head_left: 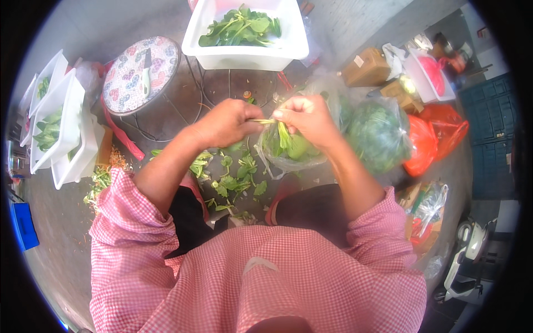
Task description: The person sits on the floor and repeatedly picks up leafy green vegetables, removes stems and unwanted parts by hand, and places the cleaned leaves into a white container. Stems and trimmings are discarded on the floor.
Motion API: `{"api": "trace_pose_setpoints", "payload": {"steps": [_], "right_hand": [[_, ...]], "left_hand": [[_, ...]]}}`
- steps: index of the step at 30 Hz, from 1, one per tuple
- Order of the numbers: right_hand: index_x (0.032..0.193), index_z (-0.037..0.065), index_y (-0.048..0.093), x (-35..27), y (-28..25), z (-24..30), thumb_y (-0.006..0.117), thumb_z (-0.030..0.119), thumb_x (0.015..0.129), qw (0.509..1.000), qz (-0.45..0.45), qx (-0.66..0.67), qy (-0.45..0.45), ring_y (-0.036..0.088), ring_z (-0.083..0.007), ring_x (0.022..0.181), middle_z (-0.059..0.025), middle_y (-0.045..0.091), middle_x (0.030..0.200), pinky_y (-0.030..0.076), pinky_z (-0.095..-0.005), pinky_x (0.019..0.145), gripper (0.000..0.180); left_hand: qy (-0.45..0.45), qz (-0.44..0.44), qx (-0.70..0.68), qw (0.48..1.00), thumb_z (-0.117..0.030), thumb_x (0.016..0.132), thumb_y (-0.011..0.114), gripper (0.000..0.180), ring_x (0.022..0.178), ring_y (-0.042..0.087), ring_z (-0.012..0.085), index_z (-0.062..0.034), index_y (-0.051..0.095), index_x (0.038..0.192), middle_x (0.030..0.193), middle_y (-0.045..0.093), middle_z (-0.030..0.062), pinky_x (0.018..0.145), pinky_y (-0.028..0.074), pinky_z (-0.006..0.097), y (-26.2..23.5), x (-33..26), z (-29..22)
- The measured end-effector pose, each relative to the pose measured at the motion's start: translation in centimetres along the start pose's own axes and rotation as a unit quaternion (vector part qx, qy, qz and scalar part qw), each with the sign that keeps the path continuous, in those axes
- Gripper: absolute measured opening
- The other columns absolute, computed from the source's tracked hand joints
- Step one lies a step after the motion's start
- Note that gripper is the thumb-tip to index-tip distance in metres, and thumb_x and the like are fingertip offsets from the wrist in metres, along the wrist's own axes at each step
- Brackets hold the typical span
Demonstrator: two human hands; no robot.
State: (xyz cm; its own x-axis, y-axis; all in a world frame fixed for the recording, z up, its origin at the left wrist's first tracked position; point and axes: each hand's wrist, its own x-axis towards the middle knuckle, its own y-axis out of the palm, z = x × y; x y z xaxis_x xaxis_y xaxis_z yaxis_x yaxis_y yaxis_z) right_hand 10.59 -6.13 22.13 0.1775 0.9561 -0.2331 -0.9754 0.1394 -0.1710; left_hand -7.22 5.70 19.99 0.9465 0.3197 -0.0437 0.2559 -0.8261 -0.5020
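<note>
Floor (61, 250) partly behind shirt (194, 283); left hand (229, 122), right hand (308, 116) grip stalk (260, 121), one end hidden.

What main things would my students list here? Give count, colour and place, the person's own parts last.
Stems: several, yellow-green, centre
Clear bag: one, transparent, behind the stems
Loose leaves: many, green, on the floor
Basin: one, white, top centre
Leafy greens: one pile, green, in the basin
Bins: at least three, white, left
Stool: one, multicoloured top, upper left
Knife: one, pale handle, on the stool
Bagged greens: one bundle, green, right of centre
Bags: at least one, red, right
Boxes: at least two, brown, upper right
Container: one, blue, lower left
Scooter: one, white, lower right
Shirt: one, red check, bottom
Left hand: one, bare, gripping the stems, centre
Right hand: one, bare, pinching the stems, centre
</note>
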Motion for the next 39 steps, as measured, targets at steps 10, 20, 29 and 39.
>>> {"api": "trace_pose_setpoints", "payload": {"steps": [10, 20, 29, 39], "right_hand": [[0.09, -0.001, 0.06, 0.7, 0.3, -1.2, 0.06, 0.016, 0.088, 0.991, -0.011, 0.128, -0.029, 0.052, -0.0097, 0.058, -0.0043, 0.059, 0.073, 0.044, -0.0233, 0.054, 0.017], [0.073, 0.001, 0.062, 0.7, 1.3, -1.9, 0.066, 0.015, 0.083, 0.955, -0.095, -0.235, -0.157, 0.044, -0.0041, 0.05, 0.0019, 0.054, 0.057, 0.035, -0.0217, 0.046, 0.017], [0.068, 0.002, 0.057, 1.8, 1.6, -2.9, 0.071, 0.016, 0.079, 0.972, -0.184, -0.08, -0.122, 0.049, -0.0063, 0.052, -0.0023, 0.058, 0.059, 0.04, -0.0239, 0.047, 0.022], [0.068, 0.002, 0.056, 1.3, 1.1, -2.4, 0.071, 0.015, 0.075, 0.942, -0.108, -0.273, -0.159, 0.05, -0.0106, 0.048, -0.0075, 0.057, 0.056, 0.041, -0.0296, 0.046, 0.021]], "left_hand": [[-0.089, -0.021, -0.3, 0.95, -0.023, 0.085, 0.067, 0.025, 0.079, 0.052, 0.0045, -0.0066, 0.068, 0.103, 0.085, 0.064, -0.0031, 0.077, 0.043, 0.024, 2.2, 0.3, -1.6], [-0.134, 0.052, -0.127, 0.981, -0.023, 0.086, 0.063, 0.024, 0.063, 0.047, 0.0073, 0.0, 0.067, 0.085, 0.065, 0.056, -0.0007, 0.061, 0.043, 0.028, 0.6, 0.3, -0.1], [-0.135, -0.088, -0.208, 0.965, -0.022, 0.087, 0.06, 0.025, 0.068, 0.05, 0.0085, -0.0004, 0.063, 0.098, 0.074, 0.06, 0.0012, 0.065, 0.044, 0.027, 2.9, 0.7, -0.7], [-0.148, -0.035, -0.111, 0.982, -0.018, 0.08, 0.067, 0.023, 0.072, 0.056, 0.009, 0.0004, 0.065, 0.094, 0.078, 0.064, 0.0029, 0.069, 0.047, 0.028, 2.7, 0.7, -0.2]]}}
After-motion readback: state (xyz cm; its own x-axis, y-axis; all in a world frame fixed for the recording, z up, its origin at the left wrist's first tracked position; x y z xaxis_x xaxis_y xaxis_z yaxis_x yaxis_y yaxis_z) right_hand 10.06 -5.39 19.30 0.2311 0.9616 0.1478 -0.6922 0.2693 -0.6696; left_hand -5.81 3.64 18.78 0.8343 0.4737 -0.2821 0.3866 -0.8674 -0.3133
